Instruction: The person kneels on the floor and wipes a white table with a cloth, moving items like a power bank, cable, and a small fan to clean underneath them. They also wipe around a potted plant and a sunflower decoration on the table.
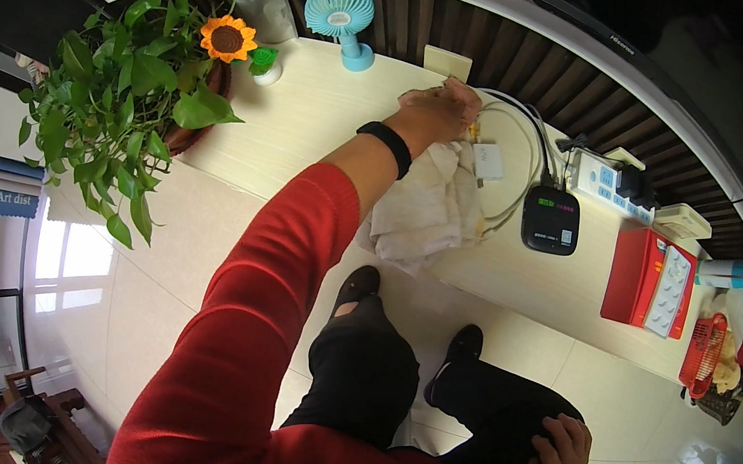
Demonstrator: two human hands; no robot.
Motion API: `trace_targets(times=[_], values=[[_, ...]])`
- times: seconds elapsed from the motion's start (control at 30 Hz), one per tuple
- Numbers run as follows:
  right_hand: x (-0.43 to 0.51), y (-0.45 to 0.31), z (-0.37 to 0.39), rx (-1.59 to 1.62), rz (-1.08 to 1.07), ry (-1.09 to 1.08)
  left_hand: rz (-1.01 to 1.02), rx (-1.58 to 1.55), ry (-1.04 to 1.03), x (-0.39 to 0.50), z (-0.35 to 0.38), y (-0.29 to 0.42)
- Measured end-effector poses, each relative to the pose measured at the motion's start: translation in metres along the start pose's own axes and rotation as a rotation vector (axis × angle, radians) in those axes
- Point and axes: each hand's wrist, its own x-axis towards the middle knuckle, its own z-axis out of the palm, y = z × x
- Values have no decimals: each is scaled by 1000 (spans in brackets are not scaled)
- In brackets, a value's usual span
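Note:
My left hand point(441, 112) reaches over the white cabinet top point(385, 83) to its back edge, just below a cream wall plate point(447, 63). Its fingers are bent and partly hidden, so I cannot tell whether they hold something. Under my left wrist lies a crumpled off-white cloth point(418, 218), draped over the front edge. A white plug adapter point(488, 161) and a looped white cable point(519, 196) lie right of the cloth. My right hand point(557, 458) rests on my right knee point(524, 420) with nothing in it.
A potted trailing plant point(140, 75), a crocheted sunflower point(228, 38) and a blue fan point(340, 13) stand at left. To the right are a black set-top box point(550, 220), a power strip point(611, 187), a red box point(633, 276) and a red basket point(702, 354). A Hisense television point(720, 84) hangs above.

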Motion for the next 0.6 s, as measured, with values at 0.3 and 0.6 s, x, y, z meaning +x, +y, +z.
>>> trace_targets(times=[0.3, 0.6], values=[[2, 1, 0, -6, -3, -23, 323, -158, 189, -28, -30, 15], [2, 0, 3, -1, -15, -16, 189, -171, -66, -29, -32, -39]])
